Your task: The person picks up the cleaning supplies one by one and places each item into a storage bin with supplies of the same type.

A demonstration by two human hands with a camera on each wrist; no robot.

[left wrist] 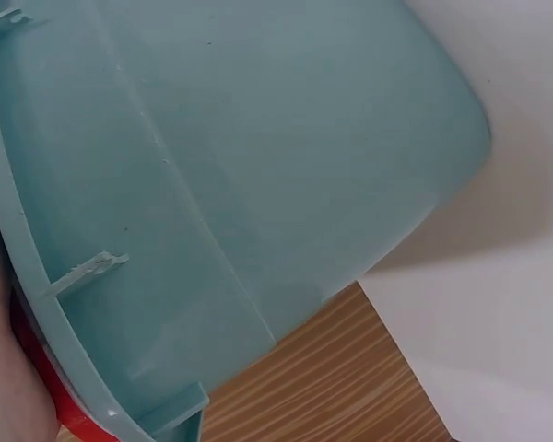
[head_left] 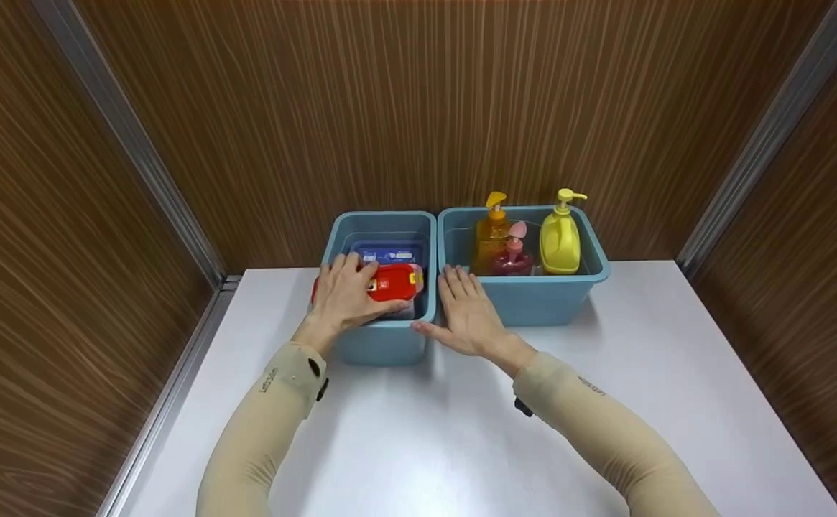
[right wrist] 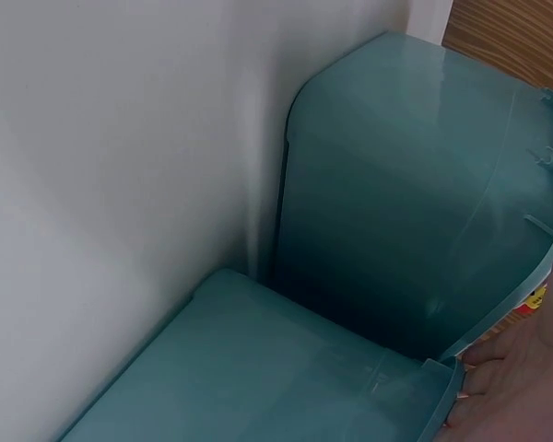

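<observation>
My left hand (head_left: 346,296) lies over a glossy red pack (head_left: 394,283) with a yellow mark at its right end. The fingers reach across its far side and the thumb lies along its near side. This pack sits at the top of the left blue bin (head_left: 382,345), its left end by the rim. Behind it, inside the bin, shows a blue pack (head_left: 388,255). With straight fingers, my right hand (head_left: 470,316) rests at the near left corner of the right blue bin (head_left: 540,301); its thumb points toward the left bin's corner.
In the right bin stand an orange pump bottle (head_left: 491,240), a small pink-topped pump bottle (head_left: 514,258) and a yellow pump bottle (head_left: 560,240). Both bins stand on a white table (head_left: 404,445), close to a brown wood-grain wall (head_left: 404,108). Side walls flank the table.
</observation>
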